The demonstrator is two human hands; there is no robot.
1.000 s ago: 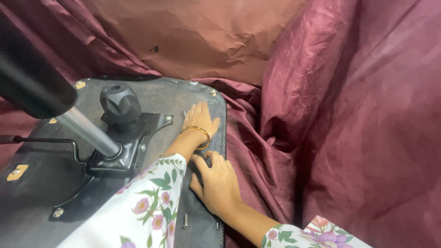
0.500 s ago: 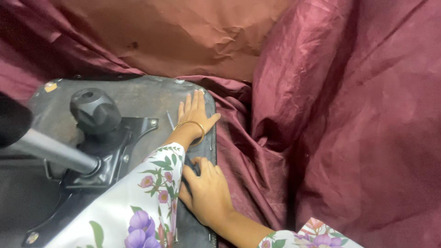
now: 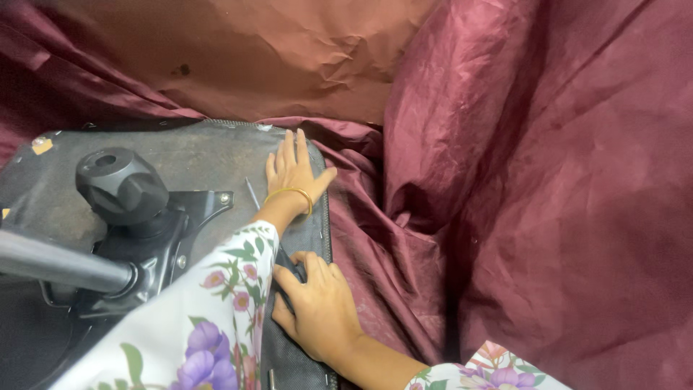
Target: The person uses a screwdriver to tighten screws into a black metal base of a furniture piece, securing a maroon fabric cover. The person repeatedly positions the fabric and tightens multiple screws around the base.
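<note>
Head camera looks steeply down, close over both hands.

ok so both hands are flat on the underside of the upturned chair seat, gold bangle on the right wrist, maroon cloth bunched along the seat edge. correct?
Not quite: the gold bangle is on the left wrist, not the right. The head view shows it just behind the left hand, which lies flat on the chair seat. The right hand wears none. The maroon cloth does bunch along the seat edge.
</note>
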